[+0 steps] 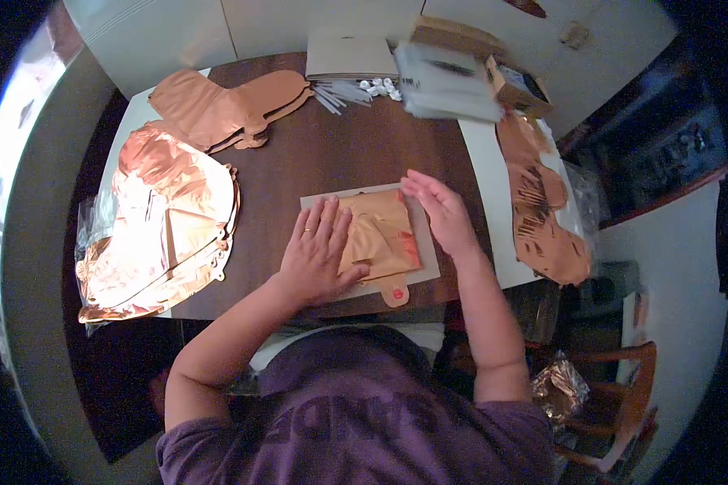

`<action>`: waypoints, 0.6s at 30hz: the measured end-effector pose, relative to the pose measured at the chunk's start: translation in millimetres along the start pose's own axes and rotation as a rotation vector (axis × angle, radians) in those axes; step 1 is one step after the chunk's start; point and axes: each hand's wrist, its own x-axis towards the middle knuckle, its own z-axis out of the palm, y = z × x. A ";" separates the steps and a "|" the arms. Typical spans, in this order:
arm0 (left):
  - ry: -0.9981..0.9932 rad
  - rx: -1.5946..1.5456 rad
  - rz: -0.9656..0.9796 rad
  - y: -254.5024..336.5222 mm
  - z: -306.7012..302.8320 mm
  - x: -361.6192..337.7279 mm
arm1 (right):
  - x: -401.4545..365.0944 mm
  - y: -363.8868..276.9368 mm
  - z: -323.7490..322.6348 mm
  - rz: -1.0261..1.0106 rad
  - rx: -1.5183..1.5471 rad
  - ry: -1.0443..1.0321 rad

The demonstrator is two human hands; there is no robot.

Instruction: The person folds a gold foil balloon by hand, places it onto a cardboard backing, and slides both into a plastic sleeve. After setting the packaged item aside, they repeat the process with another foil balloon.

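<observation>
A rose-gold foil balloon (pixel 388 218), folded into a rough square, lies on a light grey card (pixel 429 263) close to the table's near edge. One tab of the balloon (pixel 396 293) with a red mark sticks out past the card's near side. My left hand (pixel 319 246), a ring on one finger, lies flat over the left part of the balloon, fingers spread and thumb out to the right. At the right edge of the card is my right hand (pixel 443 212), open and holding nothing, its fingers stretched toward the balloon's far right corner.
Flat foil balloons are piled at the left (pixel 170 218), far left (pixel 226 101) and right (pixel 538 210) of the brown table (pixel 340 149). Along the back are thin white sticks (pixel 336 95), small white pieces (pixel 382 87), clear plastic bags (pixel 449 85) and a cardboard box (pixel 518 85). A wooden chair (pixel 631 388) stands right.
</observation>
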 end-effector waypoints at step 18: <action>0.065 -0.023 -0.012 10.7 -2.9 2.8 | 57.6 -6.3 -24.2 -0.154 -0.767 -0.316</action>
